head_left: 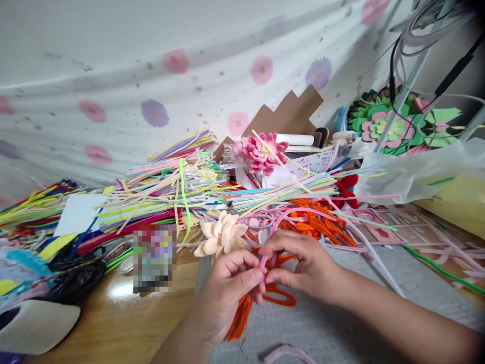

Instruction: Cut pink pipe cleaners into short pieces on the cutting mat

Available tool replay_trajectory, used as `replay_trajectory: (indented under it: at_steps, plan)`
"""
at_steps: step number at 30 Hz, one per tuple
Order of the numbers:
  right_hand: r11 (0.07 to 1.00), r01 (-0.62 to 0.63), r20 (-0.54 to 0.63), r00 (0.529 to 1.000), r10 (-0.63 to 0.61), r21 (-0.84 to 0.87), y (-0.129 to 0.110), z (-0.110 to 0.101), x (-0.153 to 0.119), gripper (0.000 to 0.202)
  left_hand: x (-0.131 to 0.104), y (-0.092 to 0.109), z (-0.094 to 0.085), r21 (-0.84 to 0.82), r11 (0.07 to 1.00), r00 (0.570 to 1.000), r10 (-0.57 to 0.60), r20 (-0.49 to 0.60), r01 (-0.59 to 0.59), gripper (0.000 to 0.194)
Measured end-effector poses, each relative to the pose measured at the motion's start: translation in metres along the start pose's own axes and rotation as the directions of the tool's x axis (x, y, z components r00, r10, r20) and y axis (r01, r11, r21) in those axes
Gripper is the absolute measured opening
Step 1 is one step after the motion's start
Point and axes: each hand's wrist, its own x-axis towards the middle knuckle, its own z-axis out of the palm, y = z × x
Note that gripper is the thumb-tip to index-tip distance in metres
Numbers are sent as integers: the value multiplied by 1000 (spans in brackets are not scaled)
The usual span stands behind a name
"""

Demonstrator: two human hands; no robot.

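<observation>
Both hands meet over a grey cutting mat (341, 323) near the table's front. My left hand (227, 288) pinches a pink pipe cleaner (282, 216) between thumb and fingers. My right hand (299, 263) grips the same pink pipe cleaner right beside it, and the strand arcs up and away to the right. Orange pipe cleaners (246, 308) lie under and between the hands. A cream pipe-cleaner flower (223, 235) sits just behind my left hand.
A big heap of coloured pipe cleaners (170, 187) fills the table behind. A pink flower (263, 151) stands further back, a green and pink paper flower (394, 126) at the far right, a plastic bag (417, 172) beside it. Black objects (76, 273) lie at left on the wooden table (125, 323).
</observation>
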Motion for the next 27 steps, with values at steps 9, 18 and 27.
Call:
replay_trajectory:
  at_steps: [9,18,27]
  plan:
    - [876,185,-12,977,-212,-447,5,4,-11,22,0,-5,4,155,988,995,-14,-100,30,27]
    - [699,221,43,964,-263,-680,8,-8,-13,17,-3,-3,7,407,913,972,103,-212,-8,12]
    - [686,322,160,943,-291,-653,0,-7,-11,22,-6,-1,10,704,700,931,327,-163,-123,16]
